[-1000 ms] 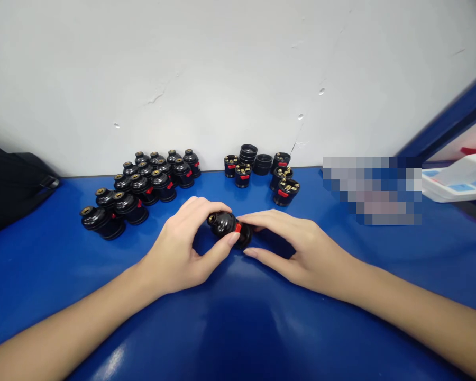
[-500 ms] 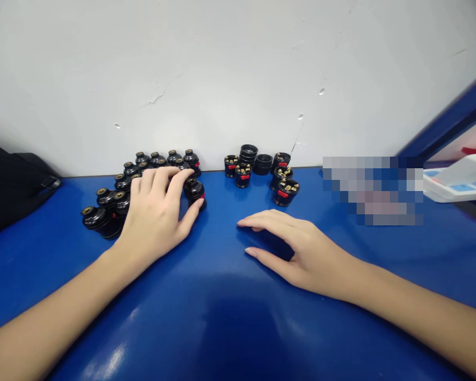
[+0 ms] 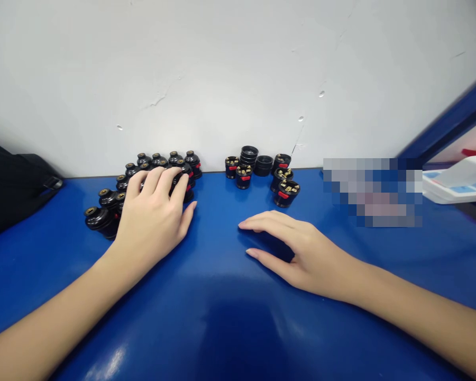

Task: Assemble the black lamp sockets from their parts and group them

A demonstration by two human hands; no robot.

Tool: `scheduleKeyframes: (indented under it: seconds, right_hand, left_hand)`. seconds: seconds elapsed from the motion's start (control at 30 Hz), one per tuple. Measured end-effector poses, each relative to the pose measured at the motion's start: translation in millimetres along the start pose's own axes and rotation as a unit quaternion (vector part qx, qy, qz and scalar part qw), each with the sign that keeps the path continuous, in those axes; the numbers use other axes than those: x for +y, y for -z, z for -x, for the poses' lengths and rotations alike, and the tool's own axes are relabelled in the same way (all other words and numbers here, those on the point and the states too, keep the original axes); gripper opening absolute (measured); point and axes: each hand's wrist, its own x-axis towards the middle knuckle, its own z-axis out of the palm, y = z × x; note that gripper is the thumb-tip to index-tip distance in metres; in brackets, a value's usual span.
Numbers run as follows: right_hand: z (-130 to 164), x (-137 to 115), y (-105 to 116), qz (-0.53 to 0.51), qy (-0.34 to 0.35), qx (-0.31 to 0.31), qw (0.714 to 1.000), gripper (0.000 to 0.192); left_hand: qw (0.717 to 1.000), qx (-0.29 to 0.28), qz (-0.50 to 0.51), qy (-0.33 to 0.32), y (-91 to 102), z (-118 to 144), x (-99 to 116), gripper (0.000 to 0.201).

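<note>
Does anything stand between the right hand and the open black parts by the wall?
Nothing visible does. The right hand lies flat and empty on the blue table, and only bare tabletop separates its fingers from the nearest open part.

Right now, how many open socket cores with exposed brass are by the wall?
5 open cores. Two left of the black rings: one at the wall, one in front. Three right: at the wall, middle, nearest. None seems hidden.
</note>
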Motion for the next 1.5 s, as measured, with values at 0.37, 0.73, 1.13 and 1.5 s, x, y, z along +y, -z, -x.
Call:
scheduleKeyframes:
  seconds: [0.37,0.73,1.13,1.5]
  right_hand:
    - [-1.9,-0.4,-0.8,0.004,0.003,-0.001,1.0,0.033]
    - [-0.6,-1.9,-1.0,0.062,0.021,-0.019,0.998,0.035]
    - [-20.8,1.1,39.4,0.232,0.05,0.012,0.971,0.04]
    - [-68.0,30.9,37.3,0.285,0.021,-0.033,0.958,0.07]
  left_hand:
    - [0.999,0.016,0.038,-0.032,-5.6,2.2,6.4,0.066]
    - [0.962,-0.125,0.236,-0.053,-21.4,11.7,12.4,0.057]
    - [0.952,-0.204,0.223,-0.041,-24.4,9.2,11.1,0.079]
    - [0.949,-0.209,0.234,-0.041,-23.4,7.6,10.7,0.078]
